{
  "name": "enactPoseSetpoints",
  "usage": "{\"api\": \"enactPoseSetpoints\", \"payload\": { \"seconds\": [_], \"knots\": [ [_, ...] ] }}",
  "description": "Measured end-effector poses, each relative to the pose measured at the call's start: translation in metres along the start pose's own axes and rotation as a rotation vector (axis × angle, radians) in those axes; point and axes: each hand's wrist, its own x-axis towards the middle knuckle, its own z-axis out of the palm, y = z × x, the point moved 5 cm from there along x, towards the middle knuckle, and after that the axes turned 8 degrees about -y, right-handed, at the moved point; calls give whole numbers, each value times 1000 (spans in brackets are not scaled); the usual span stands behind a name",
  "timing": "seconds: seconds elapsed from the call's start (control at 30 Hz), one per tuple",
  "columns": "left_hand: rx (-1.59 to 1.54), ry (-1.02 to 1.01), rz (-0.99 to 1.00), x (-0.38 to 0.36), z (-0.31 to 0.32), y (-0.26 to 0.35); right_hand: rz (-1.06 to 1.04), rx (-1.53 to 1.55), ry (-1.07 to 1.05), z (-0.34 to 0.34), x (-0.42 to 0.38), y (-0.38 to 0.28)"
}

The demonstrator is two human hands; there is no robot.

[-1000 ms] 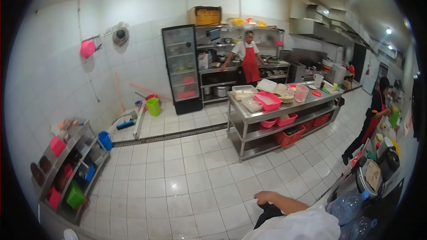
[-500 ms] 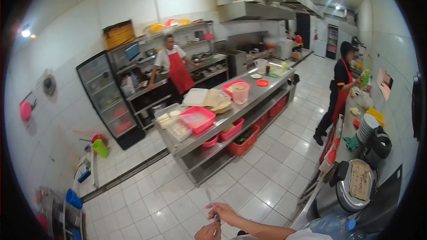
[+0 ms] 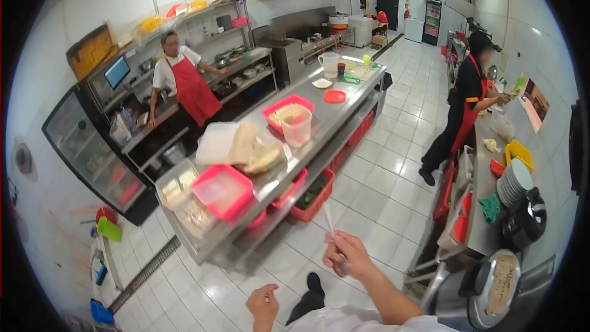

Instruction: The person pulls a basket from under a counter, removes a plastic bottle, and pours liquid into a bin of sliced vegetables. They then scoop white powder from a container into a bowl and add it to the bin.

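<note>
My right hand (image 3: pixel 351 254) is closed around a slim, knife-like utensil (image 3: pixel 329 216), its narrow pale end pointing up and away over the floor. A greyish part of it shows below the fingers; motion blur softens its outline. Lower and to the left, my left hand (image 3: pixel 263 306) is apart from the right one, its fingers curled in. What it holds, if anything, I cannot tell. Both hands are in front of my body, above the tiled floor (image 3: pixel 289 270), short of the steel table (image 3: pixel 212 243).
On the table lie pink tubs (image 3: pixel 222 192), a clear pitcher (image 3: pixel 297 126) and a red lid (image 3: pixel 335 96). A person in a red apron (image 3: pixel 192 86) stands behind it; another person (image 3: pixel 465 104) works at the right counter (image 3: pixel 476 209), near stacked plates (image 3: pixel 515 182) and a large lidded pot (image 3: pixel 491 289).
My hands were close together on the utensil; now they are apart, with the utensil in the right. The view has turned to the right and the table appears nearer.
</note>
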Motion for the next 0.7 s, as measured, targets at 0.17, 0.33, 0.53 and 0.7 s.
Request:
{"api": "enactPoseSetpoints", "payload": {
  "seconds": [0.17,0.33,0.53,0.7],
  "knots": [
    [42,-468,131,165,71,23,576,-1667,282,-246,49,70],
    [-84,-591,381,334,123,76,618,-343,591,-350,-16,58],
    [53,-292,292,510,185,90,589,-688,1022,-489,-35,85],
    [63,-234,-14,625,230,69,850,-1855,-82,-549,-39,156]
  ]
}}
